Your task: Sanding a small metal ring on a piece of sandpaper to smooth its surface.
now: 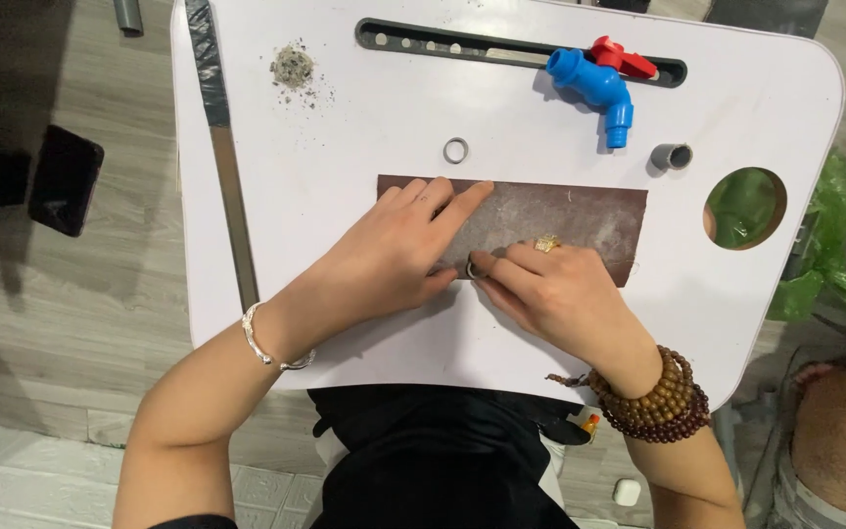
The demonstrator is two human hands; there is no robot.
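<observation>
Brown sandpaper (560,220) lies across the middle of the white table (756,108). Keep your left hand (394,250) spread flat on its left end, and let your right hand (550,284), pinching a small grey ring (473,267), press it evenly near the sheet's front edge.

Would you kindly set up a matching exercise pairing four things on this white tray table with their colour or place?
Things:
1. tap
2. loose ring
3. sandpaper sheet
4. short pipe piece

Descriptions:
A. brown, flat under both hands
B. grey, beside the round hole in the table
C. blue with a red handle
D. small, lying just above the sheet's top edge

Pairs: 1-C, 2-D, 3-A, 4-B
</observation>
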